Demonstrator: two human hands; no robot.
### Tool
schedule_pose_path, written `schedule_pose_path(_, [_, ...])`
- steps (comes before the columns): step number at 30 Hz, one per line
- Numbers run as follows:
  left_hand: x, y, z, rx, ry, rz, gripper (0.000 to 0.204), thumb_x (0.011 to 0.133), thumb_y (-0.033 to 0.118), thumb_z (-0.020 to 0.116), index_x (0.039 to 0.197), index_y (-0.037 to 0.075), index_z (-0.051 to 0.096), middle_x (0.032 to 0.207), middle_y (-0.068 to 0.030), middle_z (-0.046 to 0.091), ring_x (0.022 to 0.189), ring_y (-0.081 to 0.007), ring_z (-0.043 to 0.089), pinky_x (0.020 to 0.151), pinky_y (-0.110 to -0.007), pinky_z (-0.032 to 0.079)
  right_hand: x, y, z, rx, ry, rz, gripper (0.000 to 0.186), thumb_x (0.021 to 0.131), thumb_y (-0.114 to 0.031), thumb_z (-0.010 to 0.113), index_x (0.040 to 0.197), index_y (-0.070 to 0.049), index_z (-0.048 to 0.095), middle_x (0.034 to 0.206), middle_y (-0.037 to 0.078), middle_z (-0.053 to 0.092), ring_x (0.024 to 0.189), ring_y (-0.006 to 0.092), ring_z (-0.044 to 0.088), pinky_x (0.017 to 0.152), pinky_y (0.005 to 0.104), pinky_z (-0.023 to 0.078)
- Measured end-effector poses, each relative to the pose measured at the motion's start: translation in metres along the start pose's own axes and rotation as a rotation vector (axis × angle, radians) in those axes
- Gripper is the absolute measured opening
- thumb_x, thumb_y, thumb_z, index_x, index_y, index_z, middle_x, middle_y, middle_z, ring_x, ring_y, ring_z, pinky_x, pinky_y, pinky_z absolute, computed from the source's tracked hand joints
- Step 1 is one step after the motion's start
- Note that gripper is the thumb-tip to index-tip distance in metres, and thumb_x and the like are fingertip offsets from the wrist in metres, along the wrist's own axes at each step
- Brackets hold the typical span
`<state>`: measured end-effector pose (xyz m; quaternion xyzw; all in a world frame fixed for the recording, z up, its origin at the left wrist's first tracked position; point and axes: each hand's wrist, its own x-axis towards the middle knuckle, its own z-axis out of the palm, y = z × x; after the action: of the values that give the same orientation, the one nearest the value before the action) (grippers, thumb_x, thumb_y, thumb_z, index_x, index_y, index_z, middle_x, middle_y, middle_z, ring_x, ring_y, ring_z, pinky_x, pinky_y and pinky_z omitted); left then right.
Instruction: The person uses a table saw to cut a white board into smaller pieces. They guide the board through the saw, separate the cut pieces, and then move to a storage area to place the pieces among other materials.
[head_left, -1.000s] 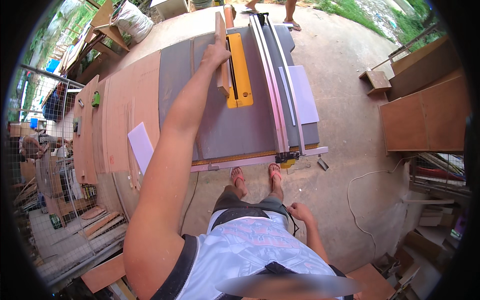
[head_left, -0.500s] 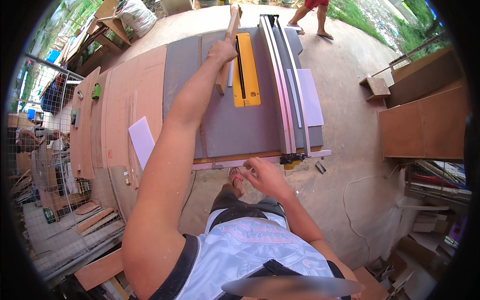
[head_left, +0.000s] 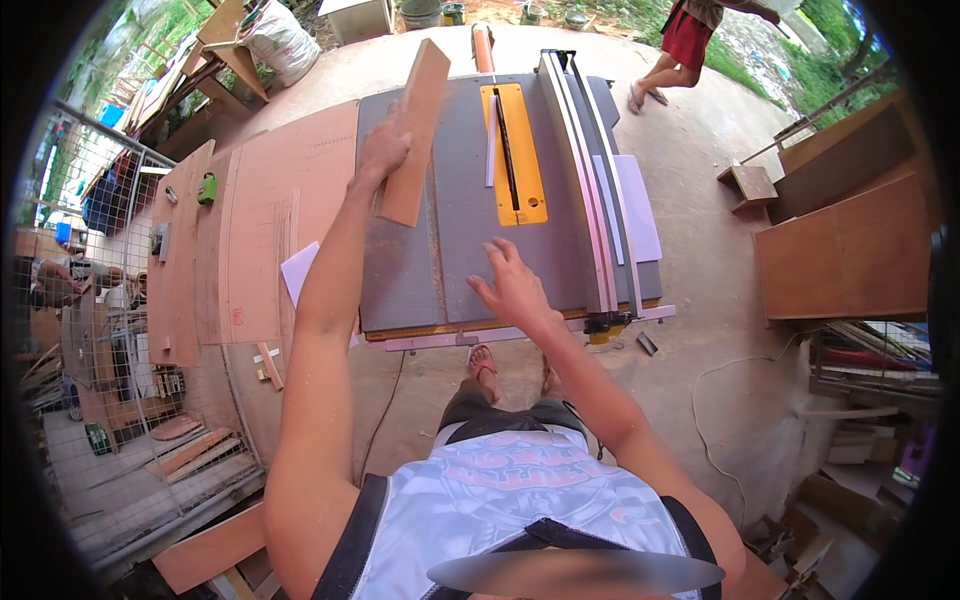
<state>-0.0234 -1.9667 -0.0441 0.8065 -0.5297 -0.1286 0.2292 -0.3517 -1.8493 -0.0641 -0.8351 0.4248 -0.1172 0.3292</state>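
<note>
1. Left hand (head_left: 385, 148): fingers closed on the left edge of a brown board (head_left: 418, 140), held slantwise over the left part of the grey table (head_left: 470, 270); can't tell if board touches surface.
2. Right hand (head_left: 515, 285): empty, fingers spread, over the table's near part, just short of the yellow insert (head_left: 532, 195); contact unclear.
3. Pale strip (head_left: 491, 140): lies along the insert's left side, beside the dark slot (head_left: 508, 150).
4. Risk (judgement): a blade may sit in the slot, spinning or not can't be told; straying fingers could get cut. A nudge could knock the loose strip into the slot. One-handed hold could let the board swing.
5. Materials: board flat, oblong, wood-coloured; table smooth, dusty; strip thin, straight; fence (head_left: 583, 190) long, shiny, metal-looking.
6. Outward: lilac panel (head_left: 638, 205) right of fence, plywood-like sheet (head_left: 290, 190) left, another person (head_left: 685, 55) upper right.
</note>
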Motion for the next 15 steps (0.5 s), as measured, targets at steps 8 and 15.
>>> schedule_pose_path(8, [-0.118, -0.168, -0.1, -0.641, 0.164, -0.139, 0.072, 0.09, 0.008, 0.058, 0.156, -0.006, 0.033, 0.15, -0.0208, 0.053, 0.137, -0.0273, 0.054, 0.114, -0.034, 0.04, 0.135, -0.02, 0.03, -0.274, -0.04, 0.216, 0.088, 0.097, -0.049, 0.062, 0.157, 0.006, 0.027, 0.165, 0.034, 0.014, 0.132, 0.0426, 0.055, 0.104, 0.0466, 0.05])
schedule_pose_path(15, [-0.212, -0.321, -0.172, -0.591, 0.231, -0.3, 0.07, 0.09, 0.003, 0.06, 0.155, -0.007, 0.036, 0.148, -0.0176, 0.054, 0.133, -0.0208, 0.054, 0.111, -0.031, 0.041, 0.107, -0.021, 0.062, -0.391, -0.113, 0.022, 0.086, 0.097, -0.052, 0.061, 0.154, 0.006, 0.035, 0.16, 0.035, 0.028, 0.131, 0.0439, 0.056, 0.105, 0.0468, 0.05])
